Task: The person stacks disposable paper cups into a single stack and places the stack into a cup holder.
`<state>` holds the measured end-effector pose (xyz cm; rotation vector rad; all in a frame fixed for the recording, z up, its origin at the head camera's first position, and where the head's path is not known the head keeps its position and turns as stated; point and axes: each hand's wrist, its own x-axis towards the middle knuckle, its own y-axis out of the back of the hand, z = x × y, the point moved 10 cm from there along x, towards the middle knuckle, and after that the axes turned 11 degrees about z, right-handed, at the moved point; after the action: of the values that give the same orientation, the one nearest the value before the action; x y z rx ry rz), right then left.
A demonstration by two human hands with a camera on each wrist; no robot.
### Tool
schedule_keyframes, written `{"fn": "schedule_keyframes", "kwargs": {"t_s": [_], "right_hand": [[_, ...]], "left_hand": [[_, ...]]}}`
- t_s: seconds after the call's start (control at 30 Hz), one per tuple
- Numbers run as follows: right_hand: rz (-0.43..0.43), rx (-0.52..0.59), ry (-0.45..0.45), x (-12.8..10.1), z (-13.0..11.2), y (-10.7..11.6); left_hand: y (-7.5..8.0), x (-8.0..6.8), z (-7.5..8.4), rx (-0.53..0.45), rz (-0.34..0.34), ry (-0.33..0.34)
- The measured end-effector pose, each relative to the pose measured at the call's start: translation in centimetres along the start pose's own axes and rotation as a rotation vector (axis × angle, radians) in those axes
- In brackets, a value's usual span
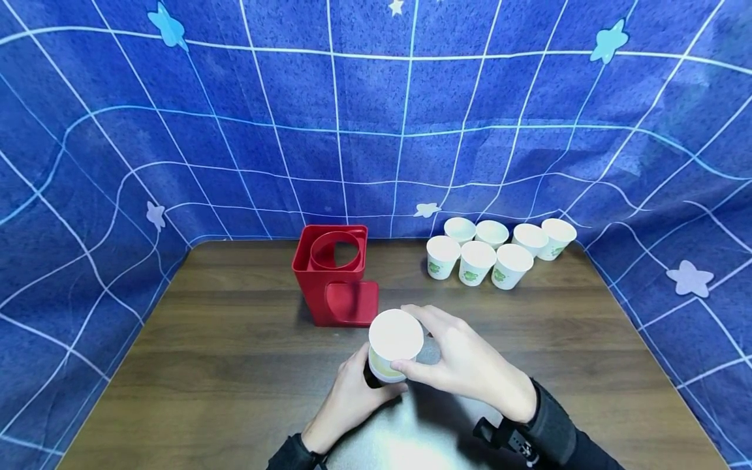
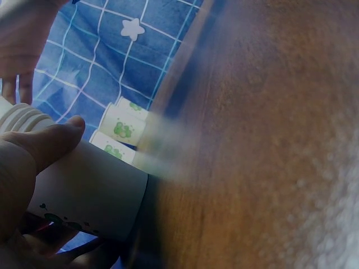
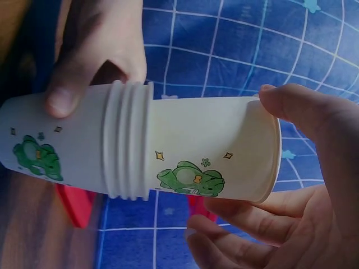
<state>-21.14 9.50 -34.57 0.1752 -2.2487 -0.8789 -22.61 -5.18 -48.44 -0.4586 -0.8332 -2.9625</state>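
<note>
A: Where are the hands?

B: Both meet near the tabletop's front edge. The left hand curls round the lower part of a cup stack; the right hand pinches the top cup's rim with thumb and fingers.

A: What else is on the table?

B: A red holder mid-table, and seven loose cups near the back right corner.

A: What could go wrong?

B: The nested cups look tightly packed, though the wrist views are blurry. Pulling hard might lift several together or crush the thin rim.
</note>
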Motion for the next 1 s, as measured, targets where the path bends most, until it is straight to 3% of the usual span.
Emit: {"fn": "schedule_keyframes", "kwargs": {"t_s": [0.33,0.6,1.0], "right_hand": [[-0.031,-0.042,-0.012,-0.5,0.8,-1.4],[-0.074,-0.06,-0.063,-1.2,2.0,-2.5],[-0.109,-0.082,-0.04,-1.8,2.6,-3.7]], "left_hand": [[0.1,0.1,0.1,0.028,0.039,-0.047],[0.0,-0.1,0.0,0.022,0.032,-0.038],[0.0,-0.2,0.0,0.016,0.015,-0.027]]}}
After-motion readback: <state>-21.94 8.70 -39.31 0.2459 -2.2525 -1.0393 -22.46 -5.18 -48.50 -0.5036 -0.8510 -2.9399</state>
